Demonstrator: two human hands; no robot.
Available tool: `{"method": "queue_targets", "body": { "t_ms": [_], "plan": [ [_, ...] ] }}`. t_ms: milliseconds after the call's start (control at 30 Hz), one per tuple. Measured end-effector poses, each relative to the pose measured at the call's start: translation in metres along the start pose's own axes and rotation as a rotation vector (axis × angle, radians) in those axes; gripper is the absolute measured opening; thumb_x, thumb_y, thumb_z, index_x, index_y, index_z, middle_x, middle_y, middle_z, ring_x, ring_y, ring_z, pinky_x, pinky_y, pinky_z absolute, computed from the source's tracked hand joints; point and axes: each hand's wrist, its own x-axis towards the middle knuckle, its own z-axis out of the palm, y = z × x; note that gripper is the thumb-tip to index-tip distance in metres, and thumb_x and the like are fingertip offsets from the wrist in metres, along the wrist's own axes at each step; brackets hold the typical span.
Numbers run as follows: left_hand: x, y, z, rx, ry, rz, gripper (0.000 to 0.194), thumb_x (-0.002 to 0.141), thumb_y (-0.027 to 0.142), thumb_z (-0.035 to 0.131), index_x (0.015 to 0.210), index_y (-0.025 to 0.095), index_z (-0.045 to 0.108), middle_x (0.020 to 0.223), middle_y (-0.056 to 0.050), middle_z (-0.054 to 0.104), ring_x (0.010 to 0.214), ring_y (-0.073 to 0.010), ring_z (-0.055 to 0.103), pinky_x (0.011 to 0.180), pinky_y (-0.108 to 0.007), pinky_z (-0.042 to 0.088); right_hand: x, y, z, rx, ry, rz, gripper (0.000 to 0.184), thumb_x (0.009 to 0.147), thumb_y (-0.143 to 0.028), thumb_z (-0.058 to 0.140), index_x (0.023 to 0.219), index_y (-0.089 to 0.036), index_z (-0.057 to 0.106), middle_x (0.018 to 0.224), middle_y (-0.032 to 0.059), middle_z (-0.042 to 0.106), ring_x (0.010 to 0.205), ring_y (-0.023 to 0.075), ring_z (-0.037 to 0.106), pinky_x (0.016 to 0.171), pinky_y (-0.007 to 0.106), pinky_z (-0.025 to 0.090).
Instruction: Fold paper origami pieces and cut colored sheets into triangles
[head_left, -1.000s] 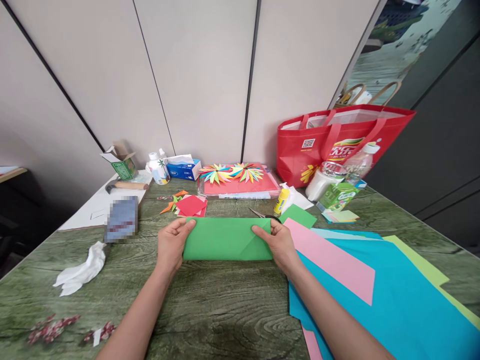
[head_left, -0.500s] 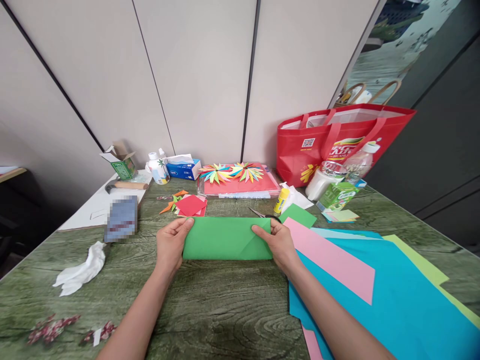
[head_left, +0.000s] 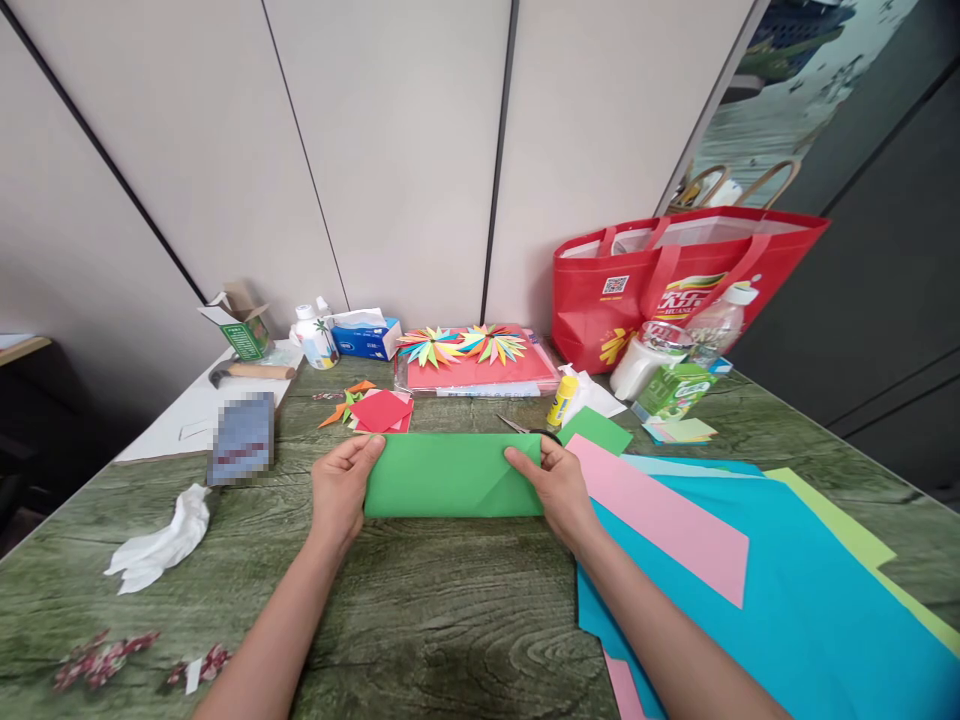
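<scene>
A green sheet of paper (head_left: 450,478), long and rectangular, is stretched between my two hands above the table. My left hand (head_left: 341,488) pinches its left end, thumb on top. At the right end my right hand (head_left: 559,485) grips it the same way, thumb lying on the paper's face. Just beyond the right hand lie scissors (head_left: 517,425), their handles partly hidden. A smaller green sheet (head_left: 598,431) and a pink strip (head_left: 675,525) rest to the right, the strip on top of large blue sheets (head_left: 810,590).
Red paper squares (head_left: 382,410), a yellow glue stick (head_left: 562,400) and folded-paper stars (head_left: 491,345) sit farther back. A hammer (head_left: 255,371) and crumpled tissue (head_left: 165,545) lie left. A red bag (head_left: 592,300), jar (head_left: 645,365) and green carton (head_left: 679,390) stand back right.
</scene>
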Motion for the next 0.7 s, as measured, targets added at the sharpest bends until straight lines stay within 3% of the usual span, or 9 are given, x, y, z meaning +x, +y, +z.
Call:
{"method": "queue_targets", "body": {
  "t_ms": [267,700],
  "plan": [
    [0.0026,-0.0018,-0.0009,-0.046,0.017,-0.012,0.034,0.043,0.037,0.08,0.064,0.014,0.068,0.055,0.001,0.063,0.046,-0.0078,0.048,0.046,-0.019,0.037,-0.0013,-0.0041,-0.0002,0.022,0.087,-0.091,0.026,0.069,-0.044,0.064,0.068,-0.019,0.057,0.057,-0.0043,0.057,0.053,0.0116,0.05,0.048,0.021,0.038],
    [0.0061,-0.0037,-0.0034,-0.039,0.014,-0.005,0.032,0.045,0.036,0.079,0.065,0.014,0.067,0.055,0.002,0.062,0.047,-0.0079,0.048,0.046,-0.019,0.037,-0.0017,-0.0092,0.0005,0.022,0.109,-0.069,0.028,0.062,-0.045,0.069,0.069,-0.019,0.062,0.056,-0.0034,0.061,0.05,0.0126,0.051,0.05,0.025,0.04]
  ]
}}
